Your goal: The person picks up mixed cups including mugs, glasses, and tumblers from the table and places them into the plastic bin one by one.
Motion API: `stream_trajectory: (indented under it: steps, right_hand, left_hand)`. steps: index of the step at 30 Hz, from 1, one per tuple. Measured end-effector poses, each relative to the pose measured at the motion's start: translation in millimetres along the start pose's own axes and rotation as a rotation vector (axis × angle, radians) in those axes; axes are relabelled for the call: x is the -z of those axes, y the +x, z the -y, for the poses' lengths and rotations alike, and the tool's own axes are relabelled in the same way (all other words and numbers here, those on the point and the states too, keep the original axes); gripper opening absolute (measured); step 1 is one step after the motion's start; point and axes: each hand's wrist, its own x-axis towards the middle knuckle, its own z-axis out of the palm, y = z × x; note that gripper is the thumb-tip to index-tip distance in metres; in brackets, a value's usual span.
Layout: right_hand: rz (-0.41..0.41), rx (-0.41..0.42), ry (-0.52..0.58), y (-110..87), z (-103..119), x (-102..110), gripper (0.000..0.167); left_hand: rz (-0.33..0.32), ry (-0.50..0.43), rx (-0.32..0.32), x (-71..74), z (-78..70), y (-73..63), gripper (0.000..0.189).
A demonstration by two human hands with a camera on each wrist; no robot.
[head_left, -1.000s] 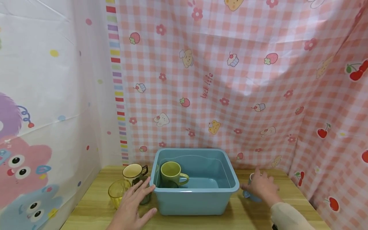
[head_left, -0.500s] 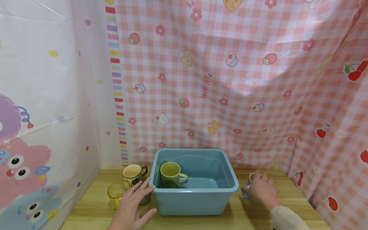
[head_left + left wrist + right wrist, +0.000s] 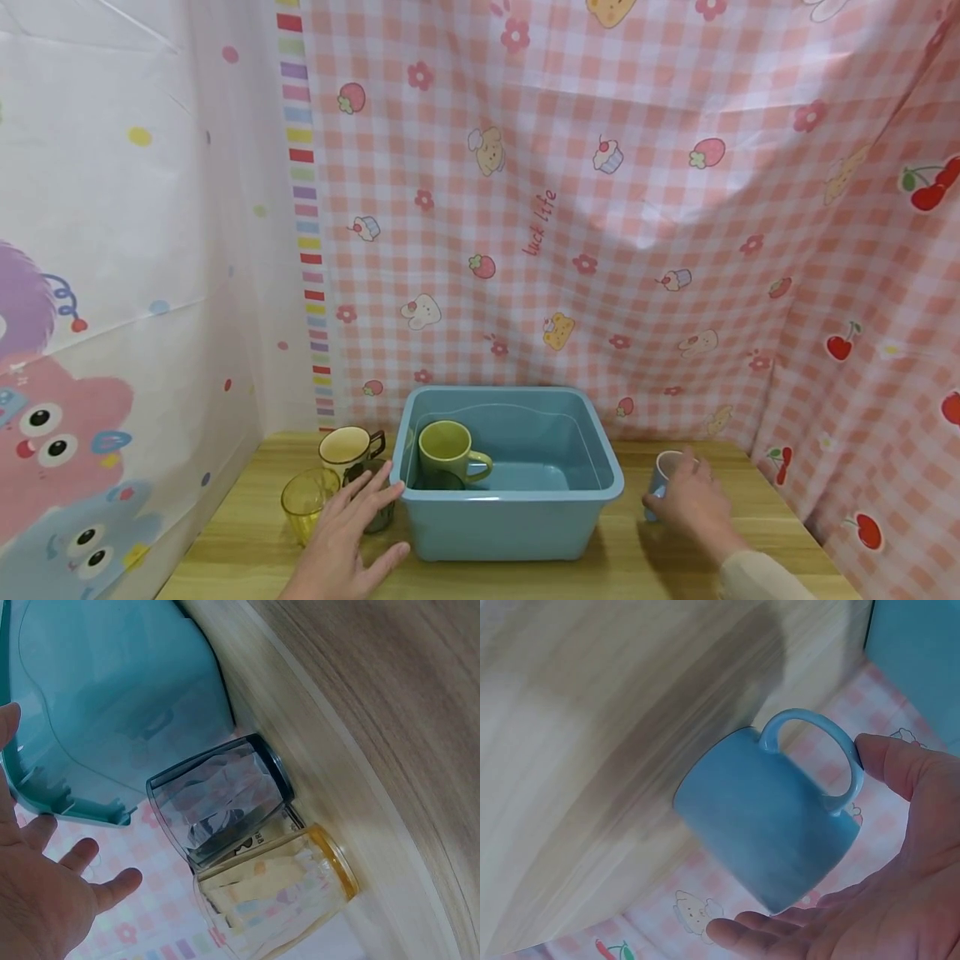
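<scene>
A light blue mug [image 3: 658,485] stands on the table to the right of a blue plastic bin [image 3: 517,521]. My right hand [image 3: 693,504] is at this mug. In the right wrist view its thumb touches the handle of the blue mug [image 3: 769,817], and the other fingers extend past the mouth end, fairly straight. My left hand [image 3: 341,533] is spread at the bin's near left corner; whether it touches the rim I cannot tell. Inside the bin, a green mug [image 3: 446,450] stands on the left, with a dark rounded thing [image 3: 444,481] partly hidden before it.
Left of the bin stand a yellow glass cup [image 3: 303,508], a cream mug with a dark handle [image 3: 347,448] and a dark glass cup [image 3: 221,799], partly behind my left hand in the head view. A pink checked curtain [image 3: 555,250] hangs behind the wooden table [image 3: 240,533].
The blue mug's handle, visible at its left before, has swung toward me behind my right thumb. My right hand has shifted slightly right. My left hand stays in place.
</scene>
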Motion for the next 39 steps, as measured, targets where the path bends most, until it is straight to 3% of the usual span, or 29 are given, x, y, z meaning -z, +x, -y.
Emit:
stream_trajectory:
  steps: [15,22,26,30,32,37,39]
  right_hand:
    - [0.057,-0.028,0.079,-14.0,-24,8,0.128]
    - [0.075,0.044,0.126,-21.1,-38,12,0.115]
    - [0.089,0.087,0.181,-22.6,-48,13,0.099]
    - [0.059,0.192,0.233,-21.8,-57,12,0.078]
    - [0.061,0.208,0.24,-22.6,-62,13,0.075]
    - [0.184,0.091,0.239,-27.4,-75,18,0.085]
    - [0.233,0.045,0.266,-28.4,-80,19,0.082]
  left_hand:
    - [-0.015,-0.013,-0.02,-0.5,0.8,-0.5,0.073]
    - [-0.012,-0.017,-0.027,-0.4,1.8,-0.2,0.074]
    - [-0.014,-0.019,-0.037,-0.3,2.1,0.0,0.075]
    - [-0.015,-0.019,-0.04,-0.4,2.2,-0.2,0.075]
    - [-0.016,-0.018,-0.043,-0.4,2.5,-0.2,0.074]
    - [-0.022,-0.016,-0.052,0.1,2.3,-0.4,0.073]
    - [-0.024,-0.014,-0.056,0.4,1.8,-0.2,0.073]
